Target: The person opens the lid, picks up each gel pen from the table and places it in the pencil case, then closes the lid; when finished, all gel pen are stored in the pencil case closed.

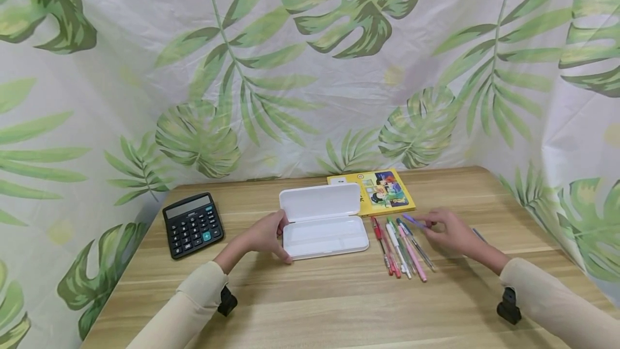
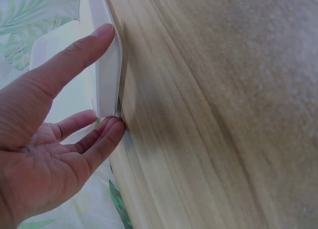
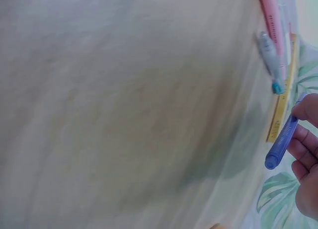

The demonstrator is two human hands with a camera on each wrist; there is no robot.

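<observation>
An opened white pencil case (image 1: 325, 237) lies on the table, its lid standing up at the back. My left hand (image 1: 268, 236) holds the case's left end, thumb at the front corner and fingers at the back, as the left wrist view also shows. To the right of the case several pens (image 1: 399, 246) lie side by side, red, white, green, pink and blue. Just right of them my right hand (image 1: 450, 231) pinches a purple pen (image 3: 283, 139) between thumb and fingers.
A black calculator (image 1: 194, 225) sits at the left of the table. Behind the case and pens lies a yellow book (image 1: 402, 198). Another blue pen (image 1: 479, 235) is partly hidden behind the right forearm. A leaf-patterned cloth hangs behind the table.
</observation>
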